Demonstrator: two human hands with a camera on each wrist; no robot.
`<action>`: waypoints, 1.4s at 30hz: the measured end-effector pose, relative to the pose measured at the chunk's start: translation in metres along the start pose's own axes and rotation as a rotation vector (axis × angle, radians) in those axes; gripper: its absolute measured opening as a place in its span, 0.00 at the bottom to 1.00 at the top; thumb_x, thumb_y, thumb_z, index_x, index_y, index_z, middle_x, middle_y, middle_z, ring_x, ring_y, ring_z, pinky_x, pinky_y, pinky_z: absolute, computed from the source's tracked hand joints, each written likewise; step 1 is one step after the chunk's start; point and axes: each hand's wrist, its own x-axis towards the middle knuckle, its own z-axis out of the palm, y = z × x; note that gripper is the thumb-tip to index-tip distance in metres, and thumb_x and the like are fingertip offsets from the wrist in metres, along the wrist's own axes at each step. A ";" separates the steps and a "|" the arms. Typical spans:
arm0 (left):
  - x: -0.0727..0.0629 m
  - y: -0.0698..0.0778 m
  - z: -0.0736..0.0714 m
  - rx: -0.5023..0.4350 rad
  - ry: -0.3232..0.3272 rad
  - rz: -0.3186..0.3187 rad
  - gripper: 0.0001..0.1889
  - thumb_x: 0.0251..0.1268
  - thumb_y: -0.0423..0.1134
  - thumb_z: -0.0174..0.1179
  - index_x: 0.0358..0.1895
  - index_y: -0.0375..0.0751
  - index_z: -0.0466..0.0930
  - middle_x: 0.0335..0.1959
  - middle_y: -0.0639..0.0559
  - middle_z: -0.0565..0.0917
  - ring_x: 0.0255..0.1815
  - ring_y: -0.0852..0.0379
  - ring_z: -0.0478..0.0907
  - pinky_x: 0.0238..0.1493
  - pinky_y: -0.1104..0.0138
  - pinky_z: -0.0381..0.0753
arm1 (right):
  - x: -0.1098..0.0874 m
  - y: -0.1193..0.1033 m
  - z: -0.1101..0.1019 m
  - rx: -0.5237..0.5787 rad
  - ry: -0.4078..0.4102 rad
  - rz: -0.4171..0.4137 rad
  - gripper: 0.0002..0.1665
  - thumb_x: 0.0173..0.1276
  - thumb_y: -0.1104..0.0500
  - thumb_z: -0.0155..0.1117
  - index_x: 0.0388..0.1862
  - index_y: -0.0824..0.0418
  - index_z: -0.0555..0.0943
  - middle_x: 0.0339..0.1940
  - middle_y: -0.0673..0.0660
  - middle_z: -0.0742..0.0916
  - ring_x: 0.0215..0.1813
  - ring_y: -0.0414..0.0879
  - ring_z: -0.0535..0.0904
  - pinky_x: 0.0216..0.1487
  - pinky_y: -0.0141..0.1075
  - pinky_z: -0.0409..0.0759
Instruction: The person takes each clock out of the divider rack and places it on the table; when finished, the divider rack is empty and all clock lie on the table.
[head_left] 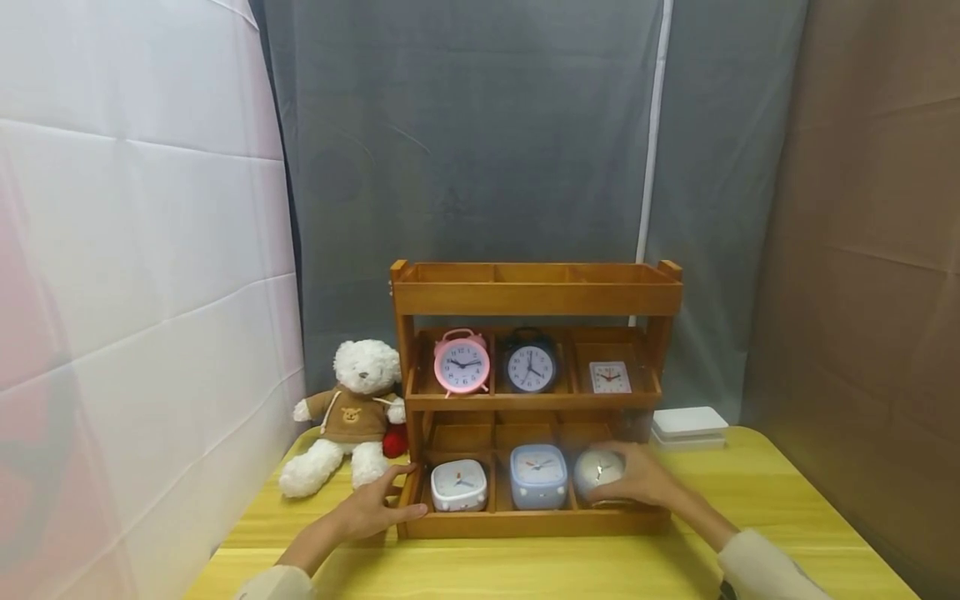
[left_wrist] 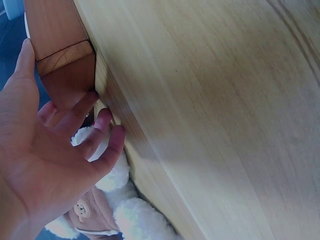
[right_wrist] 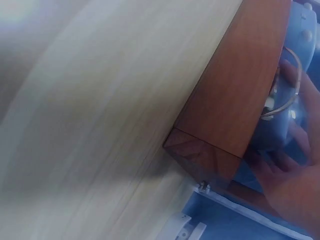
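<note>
A three-tier wooden shelf (head_left: 536, 298) stands on the table. My left hand (head_left: 369, 505) grips the left front corner of its lowest tier, thumb at the front and fingers along the side; the left wrist view shows the shelf corner (left_wrist: 65, 57) between them. At the lowest tier's right compartment, my right hand (head_left: 643, 477) holds a round, pale alarm clock (head_left: 597, 469), whose far side the hand hides. In the right wrist view, its curved metal handle (right_wrist: 298, 75) shows beside the fingers. A blue clock (head_left: 538, 479) and a white clock (head_left: 458, 485) sit in the other two lower compartments.
The middle tier bears a pink alarm clock (head_left: 461, 364), a black alarm clock (head_left: 531, 367) and a small white square clock (head_left: 610, 377). A teddy bear (head_left: 356, 417) sits left of the shelf. White boxes (head_left: 688, 423) lie to the right on the yellow table (head_left: 780, 508).
</note>
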 end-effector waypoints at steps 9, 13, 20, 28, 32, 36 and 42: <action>0.003 -0.003 0.000 0.028 0.007 -0.025 0.42 0.67 0.52 0.71 0.77 0.35 0.63 0.65 0.20 0.73 0.62 0.26 0.77 0.58 0.38 0.77 | -0.010 -0.007 -0.014 -0.080 0.206 -0.053 0.45 0.39 0.39 0.90 0.57 0.54 0.87 0.50 0.53 0.89 0.49 0.50 0.84 0.51 0.50 0.81; 0.002 -0.002 0.001 0.026 0.004 -0.030 0.43 0.67 0.52 0.71 0.77 0.35 0.63 0.66 0.19 0.72 0.62 0.26 0.77 0.58 0.38 0.77 | -0.019 -0.007 -0.024 -0.099 0.252 -0.062 0.47 0.38 0.42 0.92 0.60 0.54 0.86 0.53 0.53 0.89 0.50 0.50 0.83 0.51 0.51 0.80; 0.004 -0.006 0.002 0.028 0.011 -0.044 0.42 0.67 0.54 0.71 0.76 0.36 0.64 0.65 0.20 0.74 0.62 0.27 0.78 0.58 0.39 0.78 | -0.030 -0.005 -0.044 -0.099 0.304 -0.070 0.52 0.37 0.47 0.94 0.66 0.53 0.83 0.60 0.56 0.86 0.53 0.51 0.83 0.47 0.42 0.82; 0.005 -0.008 0.002 0.028 0.014 -0.041 0.42 0.67 0.54 0.71 0.76 0.36 0.64 0.66 0.21 0.73 0.63 0.27 0.77 0.59 0.38 0.77 | -0.045 0.006 -0.061 -0.144 0.369 -0.076 0.51 0.35 0.49 0.95 0.64 0.51 0.84 0.61 0.53 0.85 0.56 0.49 0.80 0.46 0.39 0.80; 0.006 -0.010 0.003 0.036 0.019 -0.037 0.43 0.66 0.54 0.71 0.76 0.36 0.64 0.66 0.21 0.74 0.62 0.27 0.78 0.59 0.38 0.77 | -0.050 0.014 -0.068 -0.176 0.415 -0.068 0.50 0.34 0.48 0.95 0.62 0.51 0.84 0.59 0.53 0.85 0.52 0.48 0.80 0.43 0.40 0.80; 0.006 -0.011 0.003 0.030 0.018 -0.034 0.42 0.67 0.54 0.71 0.76 0.36 0.64 0.66 0.21 0.73 0.62 0.28 0.78 0.59 0.38 0.77 | -0.054 0.026 -0.071 -0.188 0.454 -0.027 0.50 0.34 0.47 0.95 0.60 0.51 0.83 0.57 0.53 0.84 0.49 0.48 0.79 0.40 0.41 0.79; 0.005 -0.007 0.002 0.026 0.009 -0.020 0.42 0.68 0.52 0.71 0.76 0.35 0.63 0.65 0.20 0.73 0.62 0.26 0.77 0.58 0.37 0.76 | -0.058 0.043 -0.070 -0.202 0.484 0.010 0.51 0.33 0.47 0.95 0.60 0.53 0.82 0.59 0.54 0.82 0.53 0.49 0.76 0.42 0.44 0.77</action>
